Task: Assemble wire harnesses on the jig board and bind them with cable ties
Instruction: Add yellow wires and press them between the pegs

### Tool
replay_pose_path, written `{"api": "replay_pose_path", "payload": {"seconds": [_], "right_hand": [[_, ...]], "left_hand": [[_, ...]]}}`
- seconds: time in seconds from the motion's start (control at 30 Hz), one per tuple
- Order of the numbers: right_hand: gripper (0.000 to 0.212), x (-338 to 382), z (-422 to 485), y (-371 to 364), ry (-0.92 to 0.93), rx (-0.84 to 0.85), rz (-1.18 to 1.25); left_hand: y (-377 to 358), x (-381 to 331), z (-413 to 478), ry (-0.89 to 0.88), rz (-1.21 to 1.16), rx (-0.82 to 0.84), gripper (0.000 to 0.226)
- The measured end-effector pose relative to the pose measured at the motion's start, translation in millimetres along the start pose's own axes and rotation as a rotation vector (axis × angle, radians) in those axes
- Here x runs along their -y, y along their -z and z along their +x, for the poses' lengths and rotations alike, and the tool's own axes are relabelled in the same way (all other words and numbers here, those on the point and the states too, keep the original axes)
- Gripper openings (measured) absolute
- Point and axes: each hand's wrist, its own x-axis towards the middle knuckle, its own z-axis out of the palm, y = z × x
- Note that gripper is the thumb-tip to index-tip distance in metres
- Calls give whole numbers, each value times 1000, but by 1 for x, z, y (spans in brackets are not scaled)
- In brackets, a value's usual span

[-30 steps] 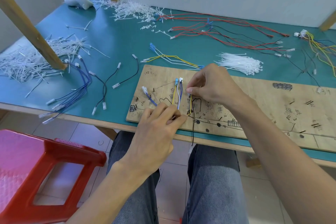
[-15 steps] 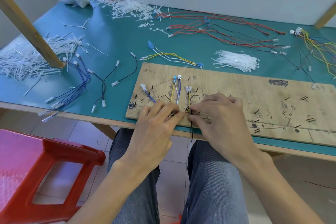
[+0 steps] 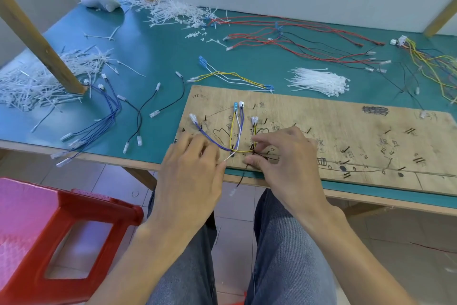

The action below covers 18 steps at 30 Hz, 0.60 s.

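Working at the near edge of the jig board (image 3: 321, 129), lying flat on the green desk (image 3: 153, 57). Left hand (image 3: 193, 176) resting palm-down at the board's left corner, its grip pinching closed on a thin white cable tie (image 3: 228, 158) poking out rightward from the fingertips. Right hand (image 3: 284, 161) curling just beside it, thumb and forefinger closing on the black wire (image 3: 243, 173), whose loose end is dangling below the grip, off the board's edge, ending in a small clear terminal (image 3: 233, 191).

Between the two grips, and just above them, sitting the wire bundle (image 3: 237, 131): yellow, white and blue strands running up from the pinch point to small connectors near the board's nails, a blue pair fanning out leftward above the left hand's knuckles.

Farther beyond the right grip, lying on the desk, a heap of fresh white ties (image 3: 321, 80). Well beyond the left grip, spreading out, blue wires (image 3: 103, 116) and clipped tie offcuts (image 3: 37, 84). Beside the left forearm, standing on the floor, a red stool (image 3: 61, 230).
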Motion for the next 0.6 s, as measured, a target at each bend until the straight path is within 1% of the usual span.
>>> {"api": "replay_pose_path", "payload": {"seconds": [0.17, 0.27, 0.33, 0.4, 0.47, 0.53, 0.6], "right_hand": [[34, -2, 5, 1, 53, 53, -29], [29, 1, 9, -3, 102, 49, 25], [21, 7, 13, -10, 152, 31, 51], [11, 11, 17, -18, 191, 31, 64], [2, 12, 20, -25, 211, 45, 77], [3, 9, 20, -29, 215, 44, 89], [2, 7, 20, -31, 218, 28, 90]], "left_hand": [[7, 4, 4, -5, 163, 180, 23], [12, 6, 8, -2, 183, 203, 26], [17, 9, 11, -3, 183, 213, 19], [23, 16, 18, 48, 143, 222, 12], [29, 26, 28, 134, 60, 251, 16], [36, 39, 42, 193, -80, 277, 11], [41, 50, 58, 222, -171, 297, 13]]}}
